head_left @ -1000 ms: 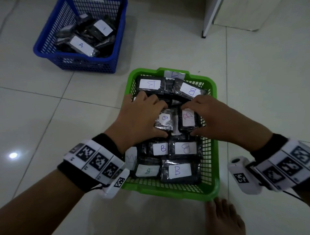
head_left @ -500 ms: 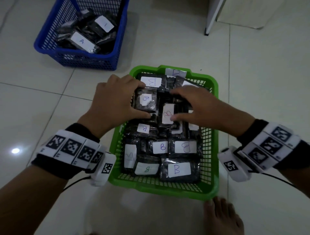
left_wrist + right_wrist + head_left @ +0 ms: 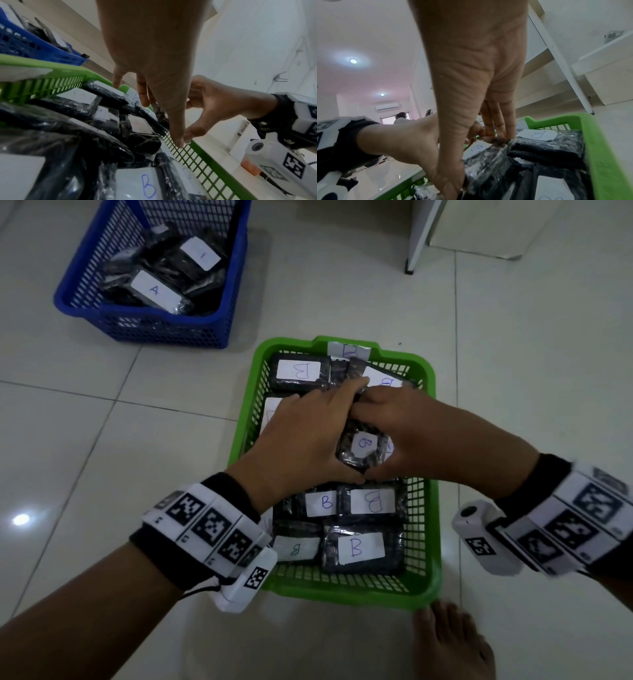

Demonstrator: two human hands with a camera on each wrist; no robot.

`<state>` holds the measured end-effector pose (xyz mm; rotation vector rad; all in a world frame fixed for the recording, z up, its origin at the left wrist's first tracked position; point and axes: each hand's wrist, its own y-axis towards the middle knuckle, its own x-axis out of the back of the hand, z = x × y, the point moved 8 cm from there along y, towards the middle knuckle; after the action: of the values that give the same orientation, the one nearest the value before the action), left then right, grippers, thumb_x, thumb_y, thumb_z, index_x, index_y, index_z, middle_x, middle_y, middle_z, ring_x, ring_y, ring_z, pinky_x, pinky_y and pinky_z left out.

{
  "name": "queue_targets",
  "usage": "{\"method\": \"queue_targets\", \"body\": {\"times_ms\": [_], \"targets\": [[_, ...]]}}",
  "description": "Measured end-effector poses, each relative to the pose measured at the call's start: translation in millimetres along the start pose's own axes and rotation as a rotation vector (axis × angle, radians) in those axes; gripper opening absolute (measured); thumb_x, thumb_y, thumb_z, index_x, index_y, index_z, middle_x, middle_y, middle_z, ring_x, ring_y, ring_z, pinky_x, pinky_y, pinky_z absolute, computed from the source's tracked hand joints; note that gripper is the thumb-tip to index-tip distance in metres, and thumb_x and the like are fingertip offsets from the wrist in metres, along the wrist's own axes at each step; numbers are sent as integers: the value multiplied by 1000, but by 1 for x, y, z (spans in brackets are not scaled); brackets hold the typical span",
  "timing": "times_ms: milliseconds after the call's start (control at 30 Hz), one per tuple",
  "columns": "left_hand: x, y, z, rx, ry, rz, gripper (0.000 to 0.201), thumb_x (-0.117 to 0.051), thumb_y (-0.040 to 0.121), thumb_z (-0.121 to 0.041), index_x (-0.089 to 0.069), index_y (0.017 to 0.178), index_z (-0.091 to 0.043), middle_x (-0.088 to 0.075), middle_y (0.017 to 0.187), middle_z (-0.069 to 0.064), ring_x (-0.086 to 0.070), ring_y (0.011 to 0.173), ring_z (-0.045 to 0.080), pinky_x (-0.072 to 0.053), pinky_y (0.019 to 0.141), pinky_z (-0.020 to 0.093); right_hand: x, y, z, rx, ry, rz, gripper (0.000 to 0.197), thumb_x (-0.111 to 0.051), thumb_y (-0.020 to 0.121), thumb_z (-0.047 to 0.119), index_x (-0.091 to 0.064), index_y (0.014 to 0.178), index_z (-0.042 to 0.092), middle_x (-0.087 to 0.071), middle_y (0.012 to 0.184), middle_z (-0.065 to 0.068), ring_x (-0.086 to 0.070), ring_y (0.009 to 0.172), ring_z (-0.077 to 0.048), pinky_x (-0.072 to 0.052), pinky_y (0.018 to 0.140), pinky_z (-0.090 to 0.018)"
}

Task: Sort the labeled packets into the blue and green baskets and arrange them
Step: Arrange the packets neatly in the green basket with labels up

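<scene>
Both hands grip 1 B-labeled packet (image 3: 363, 447) at the middle of the green basket (image 3: 430, 546). The right hand (image 3: 421, 436) holds its right side, fingers on the far edge and thumb on the near edge. The left hand (image 3: 301, 443) holds its left side likewise, thumb tips touching. Other B packets (image 3: 359, 549) lie flat around it. The blue basket (image 3: 147, 326), holding an A packet (image 3: 154, 290), stands well apart at far left.
</scene>
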<state>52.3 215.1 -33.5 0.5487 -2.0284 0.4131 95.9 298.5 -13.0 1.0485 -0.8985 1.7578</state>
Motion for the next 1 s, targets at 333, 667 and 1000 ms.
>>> {"method": "queue_targets", "body": {"times_ms": [333,667,1000], "targets": [[24,-5,36,130,-30,17,128,-89,59,-58,-14,159,-29,-48,149,-2,-40,135,25,-41,109,50,-3,-22,-44,-194,-82,88,81,-80,58,42,-54,132,22,-54,120,-4,-52,111,-22,-52,84,-35],[43,-11,66,206,142,-55,90,-80,77,-45,-33,152,-30,-41,147,2,-40,127,30,-47,97,57,-28,-15,-46,-126,-119,132,56,-82,68,16,-64,121,18,-66,112,0,-64,103,-22,-54,82,-40],[31,-37,97,446,45,24,53,-57,87,-8,-36,135,-12,-59,85,10,-59,70,30,-44,63,36,-29,-62,-57,-542,-32,11,13,-66,83,8,-66,88,20,-51,90,1,-60,87,-24,-38,70,-27]]}}
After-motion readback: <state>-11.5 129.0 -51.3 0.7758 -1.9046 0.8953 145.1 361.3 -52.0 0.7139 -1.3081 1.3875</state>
